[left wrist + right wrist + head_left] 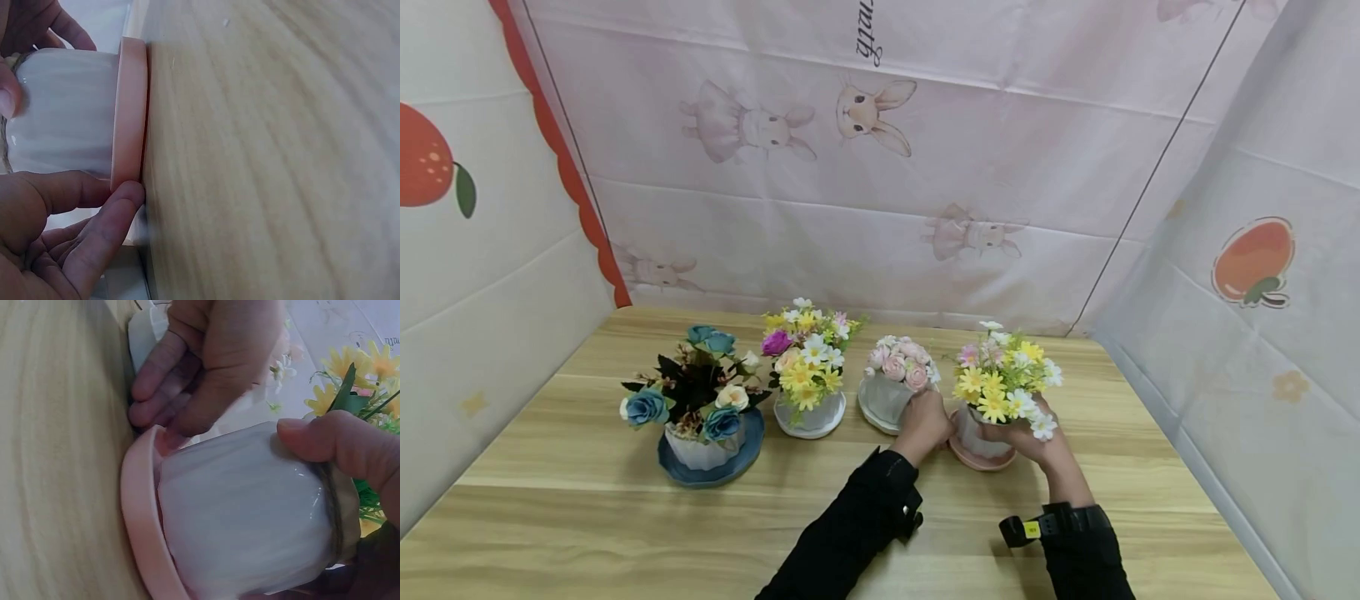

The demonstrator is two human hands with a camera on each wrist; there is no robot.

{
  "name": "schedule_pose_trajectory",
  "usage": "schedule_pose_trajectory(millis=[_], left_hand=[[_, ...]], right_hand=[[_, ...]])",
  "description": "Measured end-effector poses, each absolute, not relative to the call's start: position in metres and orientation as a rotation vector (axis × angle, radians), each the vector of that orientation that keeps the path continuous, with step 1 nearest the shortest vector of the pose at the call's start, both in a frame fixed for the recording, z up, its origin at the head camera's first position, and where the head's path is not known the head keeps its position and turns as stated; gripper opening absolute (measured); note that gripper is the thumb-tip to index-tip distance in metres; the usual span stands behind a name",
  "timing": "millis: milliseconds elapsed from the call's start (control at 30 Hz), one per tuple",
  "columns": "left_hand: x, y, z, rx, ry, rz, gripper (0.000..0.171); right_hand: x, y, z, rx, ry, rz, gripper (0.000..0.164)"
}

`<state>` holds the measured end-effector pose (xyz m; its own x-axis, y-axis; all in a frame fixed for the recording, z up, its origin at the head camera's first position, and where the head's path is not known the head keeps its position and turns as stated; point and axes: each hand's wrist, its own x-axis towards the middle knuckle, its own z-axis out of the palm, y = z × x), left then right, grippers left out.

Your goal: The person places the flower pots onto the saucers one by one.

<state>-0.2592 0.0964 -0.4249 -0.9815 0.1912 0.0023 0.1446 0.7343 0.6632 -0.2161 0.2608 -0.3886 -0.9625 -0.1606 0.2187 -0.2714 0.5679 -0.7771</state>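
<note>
My left hand (924, 423) pinches the rim of a pink saucer (131, 112) between thumb and fingers, low at the tabletop. On that saucer stands a white pot (244, 509) with twine round its neck, holding yellow and white artificial flowers (1000, 385). My right hand (1033, 437) grips the pot near its top; in the right wrist view the thumb (337, 434) lies along its upper side. Just left of them, a pot of pale pink roses (901, 364) sits on a white saucer (865, 417), partly hidden by my left hand.
Further left stand a pot of mixed flowers (805, 358) on a white saucer (808, 432) and a pot of blue roses (696, 392) on a blue saucer (711, 478). Printed cloth walls (820, 192) enclose the wooden table (625, 533) at the back and both sides.
</note>
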Motion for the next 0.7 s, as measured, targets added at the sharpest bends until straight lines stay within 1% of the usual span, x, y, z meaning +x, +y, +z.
schedule_pose_trajectory(millis=[167,433,700], left_hand=[[-0.2593,0.0947,-0.4256,0.292,2.873,1.116,0.035],[-0.2574,0.0944,-0.4266,0.301,2.871,1.092,0.040],[-0.2621,0.0971,-0.4277,0.237,2.892,1.022,0.035]], right_hand=[[-0.2184,0.2585,-0.3913,0.420,-2.671,1.296,0.080],[-0.2166,0.2597,-0.3964,0.327,-2.680,1.439,0.093],[-0.2170,0.2596,-0.3953,0.351,-2.678,1.465,0.092]])
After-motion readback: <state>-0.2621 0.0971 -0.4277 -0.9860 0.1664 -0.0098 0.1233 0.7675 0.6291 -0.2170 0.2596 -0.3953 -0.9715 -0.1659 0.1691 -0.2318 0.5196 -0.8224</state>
